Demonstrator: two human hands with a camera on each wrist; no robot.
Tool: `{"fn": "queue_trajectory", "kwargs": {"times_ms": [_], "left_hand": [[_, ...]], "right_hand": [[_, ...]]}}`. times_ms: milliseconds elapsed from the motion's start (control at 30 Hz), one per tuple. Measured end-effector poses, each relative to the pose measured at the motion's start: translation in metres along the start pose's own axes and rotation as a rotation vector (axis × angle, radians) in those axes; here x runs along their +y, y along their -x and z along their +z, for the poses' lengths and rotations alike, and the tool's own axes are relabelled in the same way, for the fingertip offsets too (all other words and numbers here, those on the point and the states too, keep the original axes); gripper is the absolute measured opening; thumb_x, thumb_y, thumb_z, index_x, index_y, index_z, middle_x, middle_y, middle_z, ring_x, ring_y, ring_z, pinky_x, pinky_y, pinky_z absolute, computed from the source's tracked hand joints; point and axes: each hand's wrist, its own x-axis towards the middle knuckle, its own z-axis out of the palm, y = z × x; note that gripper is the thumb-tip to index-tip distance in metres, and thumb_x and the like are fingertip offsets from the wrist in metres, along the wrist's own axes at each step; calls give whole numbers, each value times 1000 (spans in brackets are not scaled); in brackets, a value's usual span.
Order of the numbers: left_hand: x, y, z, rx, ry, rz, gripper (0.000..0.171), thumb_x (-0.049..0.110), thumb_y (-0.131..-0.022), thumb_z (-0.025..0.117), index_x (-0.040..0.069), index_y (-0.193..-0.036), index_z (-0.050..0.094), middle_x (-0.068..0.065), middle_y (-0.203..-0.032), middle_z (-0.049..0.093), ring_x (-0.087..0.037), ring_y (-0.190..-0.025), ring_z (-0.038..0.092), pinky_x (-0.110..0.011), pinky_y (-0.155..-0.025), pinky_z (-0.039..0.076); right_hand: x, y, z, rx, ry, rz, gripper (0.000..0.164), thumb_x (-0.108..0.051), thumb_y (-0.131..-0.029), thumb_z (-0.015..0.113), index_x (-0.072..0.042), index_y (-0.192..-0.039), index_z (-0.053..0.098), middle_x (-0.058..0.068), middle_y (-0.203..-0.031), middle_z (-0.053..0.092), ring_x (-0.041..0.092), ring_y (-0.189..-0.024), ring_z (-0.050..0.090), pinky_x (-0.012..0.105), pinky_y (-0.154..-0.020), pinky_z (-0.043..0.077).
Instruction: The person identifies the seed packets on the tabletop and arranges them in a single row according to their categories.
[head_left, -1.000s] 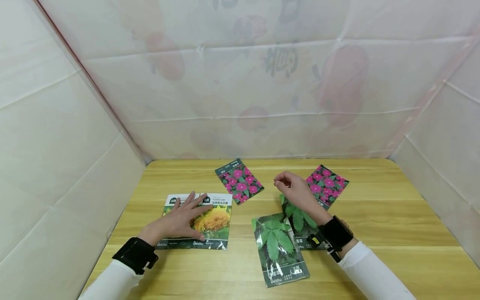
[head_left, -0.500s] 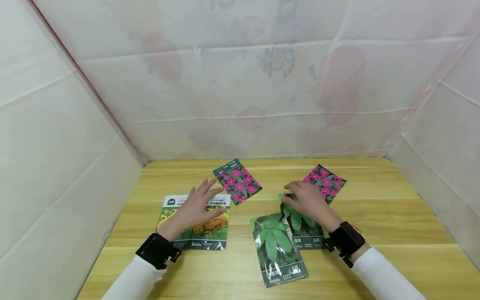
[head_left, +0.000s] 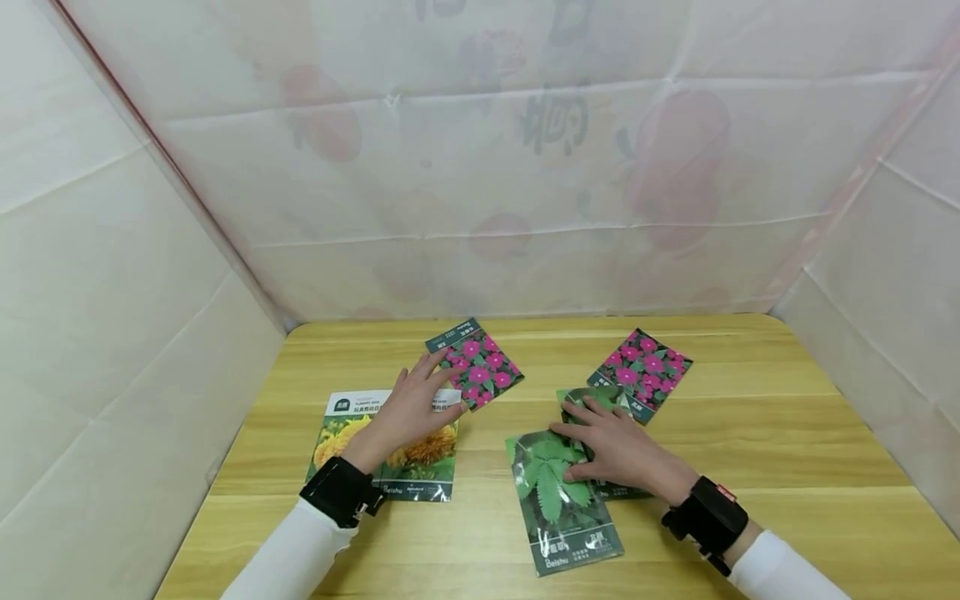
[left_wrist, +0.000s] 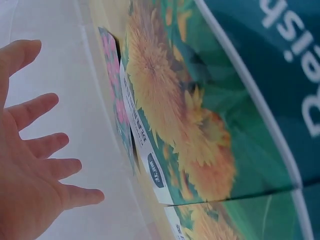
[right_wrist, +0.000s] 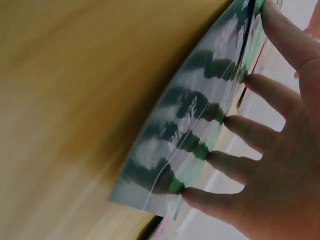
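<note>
Sunflower packets (head_left: 341,437) lay paired toward the worktop's (head_left: 765,417) left edge below my outspread left hand (head_left: 408,412); leaf packets (head_left: 555,504), under my splayed right hand (head_left: 618,450), and far-edge pink packets (head_left: 651,362) seemingly awaited aligning.

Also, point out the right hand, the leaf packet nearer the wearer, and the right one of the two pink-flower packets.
right hand (head_left: 618,447): head view, back of the hand
nearer leaf packet (head_left: 565,506): head view, middle of its printed front
right pink-flower packet (head_left: 645,369): head view, among its printed flowers
</note>
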Motion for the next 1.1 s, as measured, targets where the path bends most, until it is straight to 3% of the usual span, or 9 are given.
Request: {"fn": "queue_trajectory", "kwargs": {"times_ms": [267,467,733,800,900,1100], "left_hand": [[0,0,0,15,33,0,58,36,-99,73,10,-148,57,-21,-166,30,-48,-154,20,-75,-122,18],[-4,1,-2,18,-18,-23,56,36,-100,72,10,-147,59,-23,-165,30,-50,-153,20,-77,-120,19],[-6,5,-2,19,-4,-46,55,36,-98,74,7,-143,62,-23,-165,32,-50,-153,20,-78,-119,19],[-6,6,-2,15,-2,-52,55,35,-98,74,7,-143,62,-23,-165,31,-50,-153,19,-78,-119,19],[-8,7,-3,20,-13,-58,55,35,-98,74,7,-144,61,-23,-165,31,-50,-153,19,-78,-119,19],[-8,7,-5,48,-22,-64,51,32,-100,72,4,-141,62,-23,-163,34,-50,-152,22,-78,-119,21]], "right_hand": [[24,23,-8,-14,-45,-4,75,-57,-87,77,-21,-150,58,15,-163,39,51,-149,29,81,-110,31],[44,43,-18,-26,-69,27,74,-52,-86,81,-20,-149,59,15,-163,40,52,-149,28,83,-109,30],[63,62,-31,-59,-50,67,79,-41,-83,86,-20,-152,54,16,-162,41,55,-149,23,83,-113,20],[64,61,-35,-51,-42,58,82,-41,-84,86,-19,-155,50,17,-161,41,55,-149,22,84,-113,19],[60,50,-40,23,-23,38,79,-42,-87,84,-16,-155,50,19,-157,47,53,-147,32,80,-113,28],[31,5,-47,229,-7,52,53,-34,-99,73,-4,-142,61,23,-138,61,44,-128,57,59,-105,52]]}}
